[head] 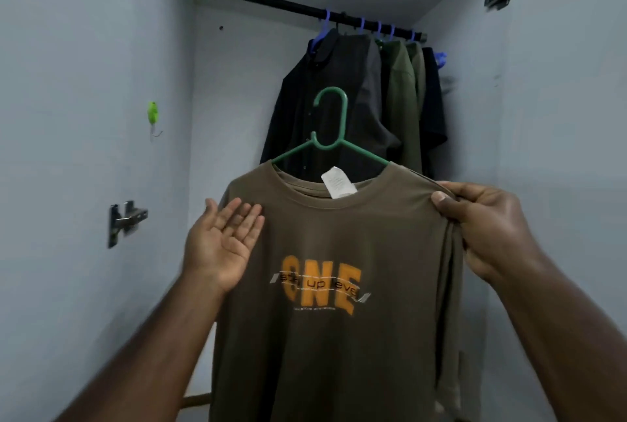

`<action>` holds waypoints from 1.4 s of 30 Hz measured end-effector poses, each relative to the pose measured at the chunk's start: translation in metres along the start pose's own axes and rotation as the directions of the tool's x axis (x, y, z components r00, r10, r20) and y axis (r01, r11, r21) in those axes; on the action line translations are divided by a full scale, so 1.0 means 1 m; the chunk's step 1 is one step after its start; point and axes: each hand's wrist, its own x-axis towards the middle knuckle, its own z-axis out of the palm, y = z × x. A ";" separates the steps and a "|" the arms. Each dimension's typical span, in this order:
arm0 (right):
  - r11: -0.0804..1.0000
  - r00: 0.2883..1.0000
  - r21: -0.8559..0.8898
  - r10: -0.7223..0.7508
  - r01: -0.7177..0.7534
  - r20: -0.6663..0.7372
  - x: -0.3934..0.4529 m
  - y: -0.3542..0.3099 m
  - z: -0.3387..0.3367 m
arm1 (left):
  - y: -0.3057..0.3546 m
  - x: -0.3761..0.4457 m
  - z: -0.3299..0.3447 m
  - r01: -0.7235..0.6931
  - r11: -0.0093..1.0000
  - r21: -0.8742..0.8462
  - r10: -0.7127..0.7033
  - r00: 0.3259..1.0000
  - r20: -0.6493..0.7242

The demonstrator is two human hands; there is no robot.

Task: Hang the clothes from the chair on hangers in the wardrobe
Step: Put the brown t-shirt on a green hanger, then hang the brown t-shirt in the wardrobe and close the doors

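Both forearms reach up and forward from the bottom corners of the view. The left hand is spread flat with its palm turned up and toward the camera, fingers straight and close together, holding nothing. The right hand is raised a little higher, fingers curled and thumb pressed down in a pinch on bunched fabric

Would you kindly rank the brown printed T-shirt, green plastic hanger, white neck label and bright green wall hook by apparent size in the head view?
1. Brown printed T-shirt
2. Green plastic hanger
3. White neck label and bright green wall hook: look alike, and the label is nearer, so unranked.
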 end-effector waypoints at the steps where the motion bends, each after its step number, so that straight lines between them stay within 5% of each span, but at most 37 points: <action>1: 1.000 1.000 0.001 -0.008 0.008 0.015 0.009 0.004 0.003 | 0.001 0.012 0.001 -0.015 1.000 -0.010 0.015 1.000 -0.003; 9: 0.984 0.986 -0.056 -0.168 0.169 0.020 0.089 0.041 0.023 | -0.026 0.081 -0.004 -0.034 0.998 0.057 0.039 0.995 -0.090; 16: 0.982 0.980 0.008 -0.190 0.190 0.052 0.127 0.052 0.042 | -0.035 0.121 0.014 -0.037 0.998 0.045 0.038 0.999 -0.034; 25: 0.977 0.941 -0.038 -0.192 0.210 0.278 0.153 0.065 0.048 | -0.038 0.165 0.015 -0.058 0.998 0.037 0.058 0.998 0.007; 42: 0.933 0.928 0.017 -0.360 0.361 0.098 0.230 0.042 0.135 | 0.032 0.281 0.061 -0.137 0.989 0.051 0.123 0.970 0.211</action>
